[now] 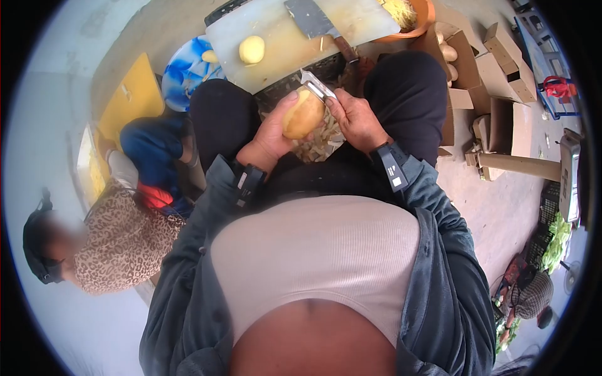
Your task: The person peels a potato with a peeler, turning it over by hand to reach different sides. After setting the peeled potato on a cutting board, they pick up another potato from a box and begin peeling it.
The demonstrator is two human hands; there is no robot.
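Observation:
In my left hand (274,127) is a potato (303,114), partly peeled, its skin still brownish on the lower side. My right hand (359,119) grips a metal peeler (318,86), whose blade lies against the potato's upper end. Both hands are between my knees, above a pile of peelings (318,149). Just beyond them, a white cutting board (282,47) carries a peeled potato (252,49) and a cleaver (308,19) with a wooden handle.
An orange basin (424,15) of shredded potato stands at the board's far right. Unpeeled potatoes (448,52) sit in a cardboard box on the right. A blue-and-white basin (182,70) is on the left. One person (128,235) sits at left; another (532,294) is at far right.

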